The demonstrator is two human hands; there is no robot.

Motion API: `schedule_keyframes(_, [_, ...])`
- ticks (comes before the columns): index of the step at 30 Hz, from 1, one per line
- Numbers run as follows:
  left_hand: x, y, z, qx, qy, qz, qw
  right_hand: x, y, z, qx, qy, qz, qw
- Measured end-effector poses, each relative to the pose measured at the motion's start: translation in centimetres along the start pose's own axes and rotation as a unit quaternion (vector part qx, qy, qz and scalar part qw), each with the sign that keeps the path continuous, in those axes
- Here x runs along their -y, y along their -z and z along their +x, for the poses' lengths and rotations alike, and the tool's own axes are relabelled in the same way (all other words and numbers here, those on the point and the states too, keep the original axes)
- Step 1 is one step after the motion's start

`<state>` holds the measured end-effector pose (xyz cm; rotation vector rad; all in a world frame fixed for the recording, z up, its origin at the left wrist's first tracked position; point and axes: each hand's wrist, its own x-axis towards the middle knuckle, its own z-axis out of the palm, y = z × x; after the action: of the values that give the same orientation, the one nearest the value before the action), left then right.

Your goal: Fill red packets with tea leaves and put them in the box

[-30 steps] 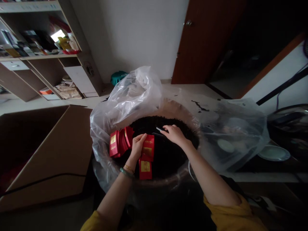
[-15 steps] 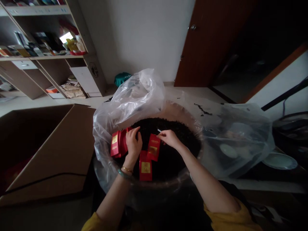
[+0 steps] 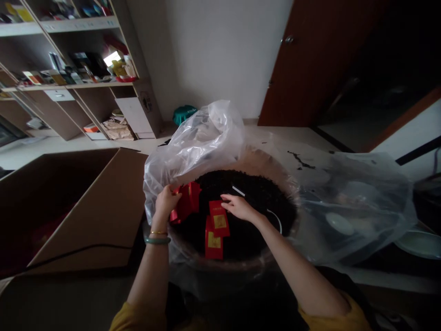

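Observation:
A wide tub (image 3: 265, 161) lined with clear plastic (image 3: 196, 142) holds dark, loose, leaf-like material (image 3: 255, 197). My left hand (image 3: 167, 203) grips the left end of a bundle of red packets (image 3: 189, 201), its thumb and fingers at the bundle's edge. Fingers stretched out, my right hand (image 3: 237, 207) is at the upper right of a single red packet (image 3: 219, 223) with a gold label. That packet overlaps another red packet (image 3: 214, 246) nearer me. A thin white stick (image 3: 238, 191) lies on the dark material just beyond my right hand.
An open cardboard box (image 3: 113, 197) stands left of the tub. To the right, clear plastic (image 3: 354, 207) spreads over pale dishes (image 3: 418, 243). Behind are crowded shelves (image 3: 79, 85), a green bag (image 3: 184, 114) and a brown door (image 3: 310, 64). Dark scraps (image 3: 301, 159) lie on the floor.
My left hand has moved to the left end of the bundle, which has turned. The upper single packet sits lower and further left, my right fingers have spread, and more of the stick shows.

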<state>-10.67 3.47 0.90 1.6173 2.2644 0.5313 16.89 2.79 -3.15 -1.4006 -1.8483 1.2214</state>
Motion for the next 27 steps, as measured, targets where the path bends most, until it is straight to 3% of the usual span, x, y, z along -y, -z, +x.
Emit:
schedule_keyframes(6, [0.5,0.8,0.4,0.057,-0.008,-0.056,0.997,0.6,0.3,-0.4,0.027,0.006,0.019,0.999])
schedule_keyframes(8, [0.2,1.3,0.0,0.020,-0.018,-0.031,0.999,0.6,0.1,-0.4,0.019,0.008,0.039,0.999])
schedule_keyframes(10, [-0.9,1.6,-0.9,-0.053,-0.047,-0.025,0.997,0.8,0.0,-0.2,-0.005,0.001,0.062,0.998])
schedule_keyframes(12, [-2.6,1.3,-1.9,-0.125,-0.109,-0.081,0.983,1.1,0.0,-0.1,-0.027,-0.021,0.111,0.993])
schedule_keyframes(13, [-3.7,0.8,-2.4,-0.136,-0.175,-0.126,0.967,1.4,0.2,-0.1,-0.033,-0.034,0.152,0.987])
schedule_keyframes(15, [-5.8,-0.7,-3.3,-0.098,-0.317,-0.202,0.921,1.9,0.7,-0.2,-0.034,-0.052,0.254,0.965])
schedule_keyframes(17, [-7.5,-2.9,-3.9,-0.054,-0.381,-0.250,0.889,2.2,1.4,-0.3,-0.041,-0.049,0.326,0.943])
schedule_keyframes(19, [-8.6,-5.2,-4.2,-0.022,-0.381,-0.298,0.875,2.3,2.1,-0.5,-0.084,-0.022,0.326,0.941])
schedule_keyframes(22, [-9.2,-8.0,-4.7,0.081,-0.339,-0.415,0.840,1.7,2.7,-0.3,-0.165,0.039,0.243,0.955])
schedule_keyframes(24, [-9.1,-9.1,-5.0,0.126,-0.255,-0.497,0.820,1.1,2.5,0.0,-0.177,0.073,0.196,0.962])
schedule_keyframes(27, [-8.9,-9.9,-5.3,0.149,-0.164,-0.559,0.799,0.6,2.0,0.3,-0.156,0.101,0.133,0.974])
